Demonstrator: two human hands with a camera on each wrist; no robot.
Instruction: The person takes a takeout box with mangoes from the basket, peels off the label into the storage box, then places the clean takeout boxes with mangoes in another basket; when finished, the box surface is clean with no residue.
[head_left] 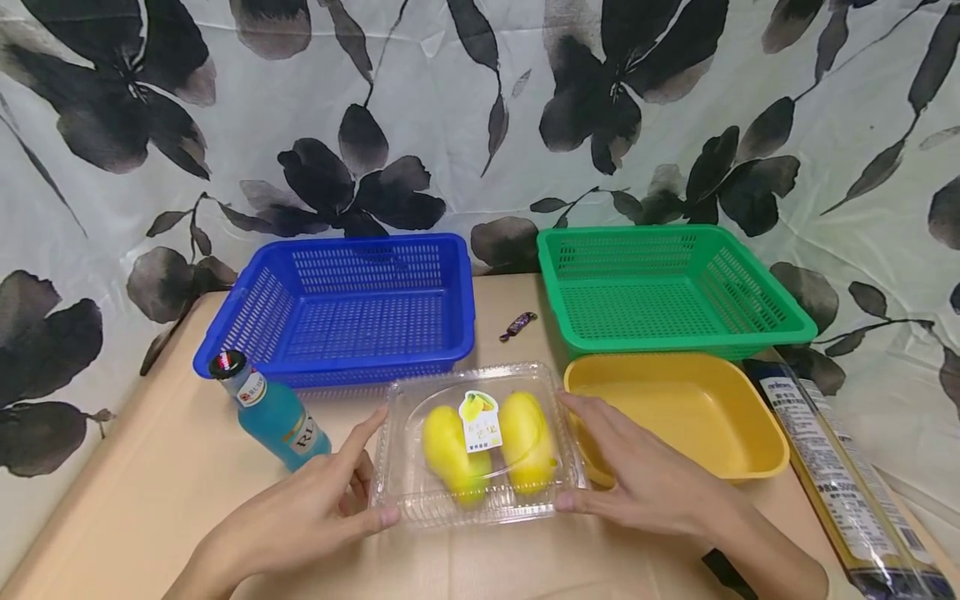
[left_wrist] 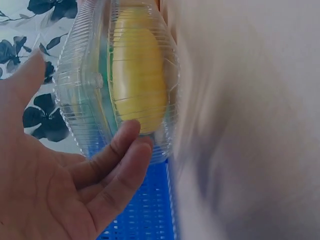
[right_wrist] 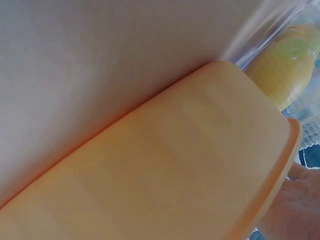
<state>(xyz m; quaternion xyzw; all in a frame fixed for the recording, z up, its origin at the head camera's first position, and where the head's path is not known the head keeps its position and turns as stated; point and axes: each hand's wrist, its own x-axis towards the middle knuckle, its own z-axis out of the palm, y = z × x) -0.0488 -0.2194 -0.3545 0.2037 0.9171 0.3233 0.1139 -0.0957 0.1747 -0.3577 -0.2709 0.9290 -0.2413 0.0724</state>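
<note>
"Fruit! What are those two plump yellow fruits (head_left: 453, 454) in?"

"A clear plastic box (head_left: 497, 482) with a white paper sticker (head_left: 482, 435) on top."

"Where is the box?"

"In the middle, in front of the blue plastic basket (head_left: 367, 329) and right beside the yellow plastic tub (head_left: 675, 400). I can't tell if it touches the light brown counter (head_left: 150, 508)."

"And the hands?"

"The left hand (head_left: 315, 504) has its grip round the left side, thumb at the near corner. The right hand (head_left: 652, 475) has its grip round the right side, thumb at the near corner too."

"What else do you see?"

"A bright blue bottle (head_left: 273, 417) with a dark cap, near the left hand. A small dark wrapped candy (head_left: 518, 326) lies between the blue basket and the green plastic basket (head_left: 630, 304)."
</note>
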